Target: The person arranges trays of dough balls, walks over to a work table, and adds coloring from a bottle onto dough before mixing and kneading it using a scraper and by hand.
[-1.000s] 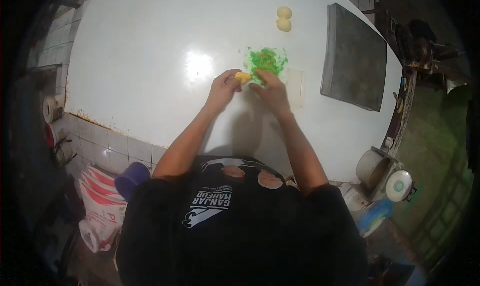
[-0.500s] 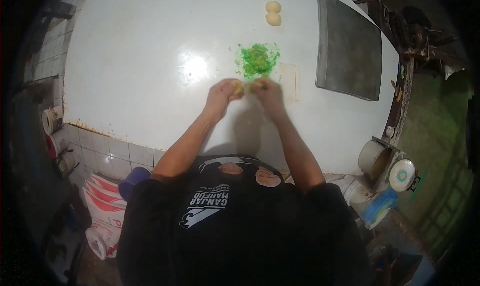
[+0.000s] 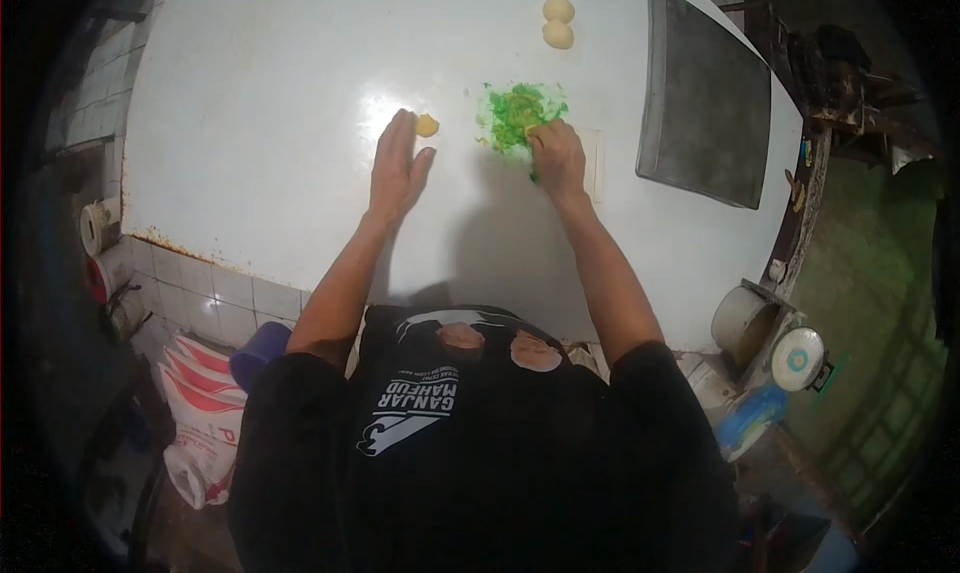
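Observation:
My left hand [image 3: 400, 168] rests on the white tabletop with its fingers stretched out and the thumb apart. Right beside its fingertips lies a small yellow lump of dough [image 3: 427, 126]. My right hand [image 3: 558, 158] is closed, its fingers pinched at the edge of a crumbly green and yellow mass [image 3: 515, 113] smeared over the table. A bit of yellow dough [image 3: 532, 131] shows at those fingertips, mostly covered by the hand. Farther back, two pale round dough balls [image 3: 558, 23] touch each other.
A dark grey rectangular slab [image 3: 705, 98] lies on the right of the white table [image 3: 250, 123]. Below the table's right edge are a metal pot [image 3: 745, 318] and a round white lid [image 3: 798, 359]. Red and white bags [image 3: 205, 413] and a blue container [image 3: 262, 355] stand at lower left.
My hands have moved apart. The left has gone left and forward and let go of the yellow dough lump, which now lies on the table. The right has shifted right and forward to the green mass.

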Demonstrator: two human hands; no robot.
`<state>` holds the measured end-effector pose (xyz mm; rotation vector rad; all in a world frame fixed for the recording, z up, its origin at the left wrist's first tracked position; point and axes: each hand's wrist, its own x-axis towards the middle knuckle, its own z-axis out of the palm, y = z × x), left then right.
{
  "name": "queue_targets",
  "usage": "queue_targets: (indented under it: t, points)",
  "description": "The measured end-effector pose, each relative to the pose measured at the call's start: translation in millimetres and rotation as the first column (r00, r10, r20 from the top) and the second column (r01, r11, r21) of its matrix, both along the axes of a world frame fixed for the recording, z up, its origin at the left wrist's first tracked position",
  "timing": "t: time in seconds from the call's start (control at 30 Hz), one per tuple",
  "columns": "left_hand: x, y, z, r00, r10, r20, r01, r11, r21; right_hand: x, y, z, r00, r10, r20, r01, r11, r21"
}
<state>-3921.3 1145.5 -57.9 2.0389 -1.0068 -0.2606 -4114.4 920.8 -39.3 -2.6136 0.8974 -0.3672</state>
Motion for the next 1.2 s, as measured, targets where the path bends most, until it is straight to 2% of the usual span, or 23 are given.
queue_targets:
  t: [0.1, 0.17, 0.2, 0.27, 0.3, 0.37, 0.4, 0.53, 0.57, 0.6, 0.63, 0.7, 0.73, 0.77, 0.8, 0.83, 0.93, 0.97, 1.03, 1.07, 1.13, 1.17, 1.2]
  points:
    - [-1, 1, -7, 1.000, -0.012, 0.020, 0.011, 0.999, 0.036, 6, -17, -2, 0.999, 0.012, -0.053, -0.009, 0.999, 0.053]
    - [-1, 2, -12, 1.000, -0.009, 0.020, 0.008, 1.000, 0.009, 6, -29, -1, 0.946, -0.297, -0.129, 0.322, 0.827, 0.460]
    - [0, 4, -14, 1.000, -0.016, 0.021, 0.017, 1.000, -0.014, 6, -30, 5, 0.950, -0.283, -0.129, 0.310, 0.830, 0.463]
    - [1, 6, -13, 1.000, -0.005, 0.022, 0.005, 1.000, -0.002, -2, -25, 24, 0.893, -0.404, -0.197, 0.436, 0.675, 0.595]
    - [-1, 4, -12, 1.000, -0.008, 0.020, 0.008, 1.000, 0.002, -7, -16, 25, 0.891, -0.405, -0.204, 0.442, 0.677, 0.588]
    - [-2, 0, -12, 1.000, 0.001, 0.024, -0.001, 1.000, -0.002, -5, 6, 13, 0.983, -0.129, 0.128, 0.081, 0.942, 0.325]
    - [-3, 2, -12, 0.999, 0.004, 0.038, -0.004, 1.000, 0.004, -3, 12, 2, 0.992, -0.025, 0.124, -0.001, 0.978, 0.206]
    - [-1, 5, -12, 0.997, -0.021, 0.074, 0.019, 0.999, 0.026, 12, -2, -14, 0.996, -0.069, -0.060, 0.074, 0.994, 0.078]
    - [-3, 6, -14, 0.998, -0.021, 0.066, 0.019, 0.999, 0.029, 10, -9, -4, 0.995, -0.075, -0.060, 0.080, 0.994, 0.078]
    - [-2, 3, -14, 0.998, -0.010, 0.062, 0.009, 1.000, 0.024, 16, -20, 12, 0.965, -0.239, -0.104, 0.261, 0.901, 0.347]
    - [-1, 1, -14, 0.998, -0.001, 0.061, 0.000, 1.000, 0.018, 18, -30, 20, 0.908, -0.370, -0.195, 0.412, 0.706, 0.576]
    - [-2, 2, -14, 0.997, 0.003, 0.081, -0.004, 1.000, 0.012, 13, -31, 17, 0.924, -0.350, -0.153, 0.373, 0.741, 0.558]
    - [-3, 2, -14, 0.997, 0.007, 0.072, -0.008, 1.000, 0.013, 8, -23, 3, 0.979, -0.205, -0.013, 0.198, 0.921, 0.334]
    - [-1, 2, -13, 0.997, 0.000, 0.079, -0.002, 1.000, 0.018, 2, -17, -10, 0.996, -0.022, 0.084, 0.016, 0.998, 0.063]
    - [-2, 1, -13, 0.996, -0.009, 0.088, 0.007, 1.000, 0.023, 0, -2, -12, 0.997, 0.071, 0.021, -0.071, 0.997, -0.004]
    - [-4, 1, -13, 0.996, -0.012, 0.089, 0.009, 1.000, 0.025, -2, 6, -9, 0.997, 0.068, 0.022, -0.068, 0.998, -0.003]
    - [-2, 4, -13, 0.995, -0.021, 0.099, 0.019, 1.000, 0.025, -2, 14, 3, 0.945, 0.212, -0.251, -0.210, 0.977, 0.033]
    - [-3, 4, -14, 0.995, -0.021, 0.099, 0.019, 1.000, 0.025, -5, 10, 11, 0.946, 0.207, -0.251, -0.207, 0.978, 0.027]
    - [1, -2, -13, 0.995, -0.008, 0.103, 0.005, 1.000, 0.020, -5, 2, 27, 0.991, -0.007, -0.133, 0.048, 0.950, 0.307]
    - [1, -1, -13, 0.995, -0.010, 0.102, 0.008, 1.000, 0.014, -8, -2, 37, 0.990, 0.000, -0.138, 0.043, 0.949, 0.312]
    - [-4, 5, -16, 0.996, -0.017, 0.091, 0.016, 1.000, 0.014, -16, -5, 61, 0.957, -0.189, -0.220, 0.283, 0.769, 0.573]
    - [-3, 4, -16, 0.995, -0.016, 0.094, 0.015, 1.000, 0.011, -28, 0, 51, 0.957, -0.190, -0.220, 0.284, 0.770, 0.571]
    - [-1, 2, -15, 0.995, -0.012, 0.101, 0.011, 1.000, 0.007, -44, 8, 32, 0.994, -0.070, -0.088, 0.103, 0.885, 0.454]
